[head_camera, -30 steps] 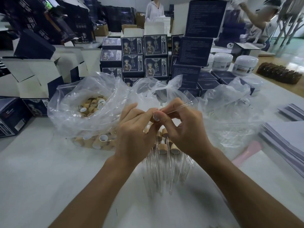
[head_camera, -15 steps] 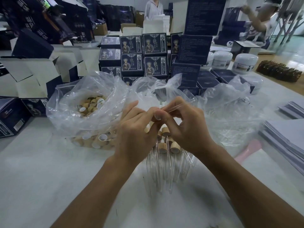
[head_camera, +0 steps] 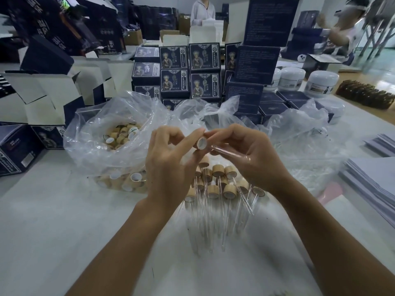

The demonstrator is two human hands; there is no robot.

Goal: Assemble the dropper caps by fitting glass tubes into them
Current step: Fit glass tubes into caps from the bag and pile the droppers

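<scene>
Nearest me, finished droppers [head_camera: 215,189] lie in a loose heap on the white bench [head_camera: 64,221], wooden caps away from me, glass stems pointing toward me. Just above that heap the left hand [head_camera: 168,165] pinches a single dropper cap [head_camera: 201,143] between thumb and fingertips, its white-lined opening facing the camera. The right hand [head_camera: 252,159] pinches a glass tube [head_camera: 226,150], which lies across its fingers with one end just beside the cap's opening; I cannot tell whether the end is seated yet. My judgement: this is the insertion step. To do it well I would keep the tube in line with the cap's centre hole, grip close to the entering end, and push straight with light pressure, since thin glass pushed at an angle may snap. Beyond the hands, a clear plastic bag [head_camera: 102,133] on the left holds loose caps [head_camera: 121,135]; more crumpled plastic spreads to the right. Behind stand stacked dark printed boxes [head_camera: 188,69], open white cartons [head_camera: 38,97] at left, white jars [head_camera: 320,82] and a row of brown bottles [head_camera: 363,96] at right. Two people work at the far end of the room.
</scene>
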